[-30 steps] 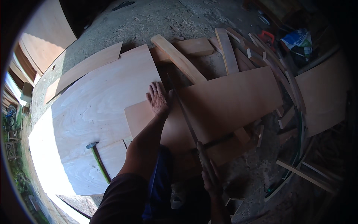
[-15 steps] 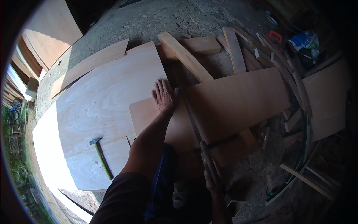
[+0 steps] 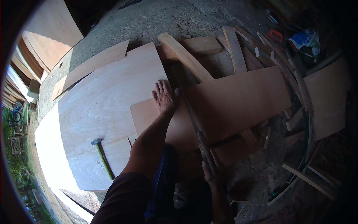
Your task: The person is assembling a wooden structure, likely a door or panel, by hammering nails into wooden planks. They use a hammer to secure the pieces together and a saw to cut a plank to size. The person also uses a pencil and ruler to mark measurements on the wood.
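Note:
My left hand [image 3: 165, 97] lies with its fingers spread, pressing down on a brown plywood panel [image 3: 238, 98] where it overlaps a larger pale plywood sheet. My right hand [image 3: 211, 170] is closed round the handle of a handsaw [image 3: 191, 112]. The saw's blade stretches away from me across the brown panel, just right of my left hand, and its tip reaches past the panel's far edge. Whether the teeth sit inside a cut is too dark to tell. My left knee is beneath my left forearm, by the panel's near edge.
A hammer [image 3: 103, 158] with a green handle lies on the pale plywood sheet [image 3: 108, 93]. Beyond the panel are thick wooden boards [image 3: 186, 56]. Several offcuts and strips [image 3: 294, 82] are heaped at the right, near a blue-and-white bag [image 3: 305, 40]. Another panel [image 3: 330, 100] lies at far right.
My right hand and the saw have slid forward, away from me, along the panel. My left hand stays pressed in the same place.

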A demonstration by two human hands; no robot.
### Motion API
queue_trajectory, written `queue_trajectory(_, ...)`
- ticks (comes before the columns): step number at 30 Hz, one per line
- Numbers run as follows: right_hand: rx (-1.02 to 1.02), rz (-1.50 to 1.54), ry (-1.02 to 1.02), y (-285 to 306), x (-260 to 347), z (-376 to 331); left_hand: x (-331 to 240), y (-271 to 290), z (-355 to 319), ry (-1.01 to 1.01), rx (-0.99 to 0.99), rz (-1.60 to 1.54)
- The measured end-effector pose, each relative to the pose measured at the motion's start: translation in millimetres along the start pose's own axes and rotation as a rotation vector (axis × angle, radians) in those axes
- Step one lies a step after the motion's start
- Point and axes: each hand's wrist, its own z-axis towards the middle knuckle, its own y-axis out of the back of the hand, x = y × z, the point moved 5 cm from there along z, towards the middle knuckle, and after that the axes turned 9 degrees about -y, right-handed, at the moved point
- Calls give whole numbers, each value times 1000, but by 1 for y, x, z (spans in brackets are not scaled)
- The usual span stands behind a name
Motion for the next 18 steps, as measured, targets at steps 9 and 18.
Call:
queue_trajectory(9,13,74,-189,22,-17,-53,-7,1,0,-12,19,17)
queue_trajectory(18,-16,48,-171,15,-15,-43,-1,-5,0,-44,-43,-4)
